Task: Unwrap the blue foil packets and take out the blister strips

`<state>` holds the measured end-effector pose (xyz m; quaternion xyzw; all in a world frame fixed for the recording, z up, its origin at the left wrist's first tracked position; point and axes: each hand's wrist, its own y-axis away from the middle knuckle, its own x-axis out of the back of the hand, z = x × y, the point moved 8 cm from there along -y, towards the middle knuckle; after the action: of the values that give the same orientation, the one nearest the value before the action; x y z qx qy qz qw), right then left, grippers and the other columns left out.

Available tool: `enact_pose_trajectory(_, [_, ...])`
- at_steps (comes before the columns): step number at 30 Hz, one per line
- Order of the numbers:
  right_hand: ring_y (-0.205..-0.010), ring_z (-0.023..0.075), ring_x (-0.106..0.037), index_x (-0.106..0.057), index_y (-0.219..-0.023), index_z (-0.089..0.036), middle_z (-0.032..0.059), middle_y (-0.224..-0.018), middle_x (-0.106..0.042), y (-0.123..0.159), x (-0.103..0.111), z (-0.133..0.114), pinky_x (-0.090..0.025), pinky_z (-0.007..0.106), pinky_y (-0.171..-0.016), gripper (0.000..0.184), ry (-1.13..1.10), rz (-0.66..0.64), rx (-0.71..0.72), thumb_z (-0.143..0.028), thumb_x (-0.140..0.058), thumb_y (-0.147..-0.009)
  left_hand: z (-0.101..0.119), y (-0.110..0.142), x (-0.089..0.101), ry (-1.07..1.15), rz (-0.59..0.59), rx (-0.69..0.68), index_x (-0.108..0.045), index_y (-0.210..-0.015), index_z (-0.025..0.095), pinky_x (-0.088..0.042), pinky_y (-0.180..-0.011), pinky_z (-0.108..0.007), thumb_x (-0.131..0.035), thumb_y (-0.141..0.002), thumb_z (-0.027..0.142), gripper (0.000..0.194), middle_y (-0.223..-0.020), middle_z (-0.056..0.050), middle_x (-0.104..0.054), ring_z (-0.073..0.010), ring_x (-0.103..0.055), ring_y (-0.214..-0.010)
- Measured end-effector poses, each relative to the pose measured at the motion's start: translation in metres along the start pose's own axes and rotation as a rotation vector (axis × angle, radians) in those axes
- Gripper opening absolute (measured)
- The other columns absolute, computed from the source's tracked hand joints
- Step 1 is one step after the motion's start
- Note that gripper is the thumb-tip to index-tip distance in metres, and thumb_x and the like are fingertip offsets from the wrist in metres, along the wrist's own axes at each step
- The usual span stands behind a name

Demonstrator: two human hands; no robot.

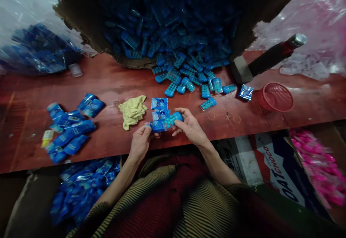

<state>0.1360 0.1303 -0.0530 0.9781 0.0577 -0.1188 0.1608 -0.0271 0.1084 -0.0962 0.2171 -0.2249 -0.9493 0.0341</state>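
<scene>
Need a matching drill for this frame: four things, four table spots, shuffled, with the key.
Things:
1. yellow cloth
2. red basket
3. blue candy container
4. pile of filled blue packets

Places:
A. far left on the red table
B. between the left hand and right hand
C. right end of the table
D. just left of the hands

Pairs: 1-D, 2-C, 3-B, 4-A
</scene>
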Motion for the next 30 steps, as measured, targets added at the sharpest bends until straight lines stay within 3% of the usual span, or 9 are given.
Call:
enact_pose_trajectory(5, [-0.065,0.0082,-0.061,-0.041,-0.105,-0.025,-0.0026,-0.091,-0.052,0.006,-0.001,0.003,-0.058,0.022,-0.051,0.042,-0.050,-0.006,-0.016,-0.029,-0.064,-0.071,0.006,0.004,0.001,-0.024,0.008,-0.017,-0.062,-0.070,0.013,-0.054,-0.062,-0.031,-0.079,-0.057,0.045,0.038,-0.051,-0.001,-0.057,-0.0211,-0.064,-0.067])
enact_pose_trajectory(12, [-0.064,0.0098,-0.063,-0.040,-0.104,-0.025,-0.0032,-0.088,-0.054,0.014,-0.007,0.019,-0.056,0.023,-0.050,0.043,-0.063,0.012,-0.007,-0.030,-0.066,-0.070,0.007,0.004,0.004,-0.004,0.056,-0.044,-0.062,-0.074,0.013,-0.054,-0.060,-0.028,-0.080,-0.056,0.044,0.040,-0.062,-0.001,-0.064,-0.0166,-0.063,-0.063])
enact_pose_trajectory(15, [-0.062,0.0100,-0.060,-0.043,-0.108,-0.024,-0.0021,-0.086,-0.055,0.019,-0.002,0.027,-0.055,0.026,-0.057,0.043,0.153,0.103,0.118,-0.031,-0.066,-0.073,0.003,0.004,0.001,0.068,0.066,0.014,-0.060,-0.079,0.014,-0.054,-0.061,-0.027,-0.081,-0.056,0.040,0.041,-0.068,0.000,-0.066,-0.0148,-0.063,-0.063])
enact_pose_trajectory(18, [-0.076,0.0151,-0.061,-0.047,-0.108,-0.023,0.0025,-0.092,-0.058,0.026,-0.003,0.027,-0.055,0.032,-0.073,0.038,0.466,0.209,0.307,-0.032,-0.065,-0.076,-0.004,0.004,-0.007,0.165,0.052,0.109,-0.057,-0.084,0.016,-0.054,-0.058,-0.025,-0.083,-0.054,0.034,0.043,-0.074,0.001,-0.067,-0.0135,-0.064,-0.063])
enact_pose_trajectory(20, [-0.088,0.0183,-0.061,-0.050,-0.106,-0.022,0.0055,-0.098,-0.060,0.032,-0.010,0.025,-0.053,0.034,-0.081,0.030,0.598,0.218,0.431,-0.032,-0.062,-0.080,-0.008,0.004,-0.011,0.214,0.064,0.151,-0.056,-0.081,0.016,-0.053,-0.057,-0.023,-0.082,-0.056,0.030,0.039,-0.074,0.001,-0.067,-0.0130,-0.063,-0.063])
enact_pose_trajectory(23, [-0.095,0.0196,-0.061,-0.051,-0.106,-0.022,0.0069,-0.100,-0.061,0.037,-0.019,0.024,-0.052,0.034,-0.083,0.028,0.617,0.168,0.534,-0.032,-0.060,-0.081,-0.013,0.004,-0.010,0.264,0.117,0.206,-0.056,-0.075,0.014,-0.052,-0.056,-0.021,-0.077,-0.065,0.024,0.025,-0.069,0.000,-0.066,-0.0124,-0.062,-0.062])
enact_pose_trajectory(27, [-0.072,0.0138,-0.064,-0.048,-0.114,-0.022,0.0019,-0.087,-0.062,0.032,-0.019,0.039,-0.055,0.029,-0.069,0.031,0.376,0.086,0.367,-0.031,-0.055,-0.085,-0.016,0.004,-0.011,0.323,0.165,0.268,-0.059,-0.077,0.012,-0.054,-0.063,-0.025,-0.066,-0.076,0.014,0.008,-0.074,-0.003,-0.068,-0.0131,-0.063,-0.065])
enact_pose_trajectory(30, [-0.066,0.0122,-0.062,-0.050,-0.109,-0.022,-0.0003,-0.081,-0.061,0.032,-0.016,0.045,-0.055,0.027,-0.065,0.026,0.287,0.145,0.301,-0.030,-0.054,-0.085,-0.014,0.004,-0.017,0.369,0.168,0.273,-0.061,-0.078,0.013,-0.055,-0.069,-0.027,-0.058,-0.082,0.012,0.005,-0.077,-0.004,-0.069,-0.0139,-0.065,-0.069])
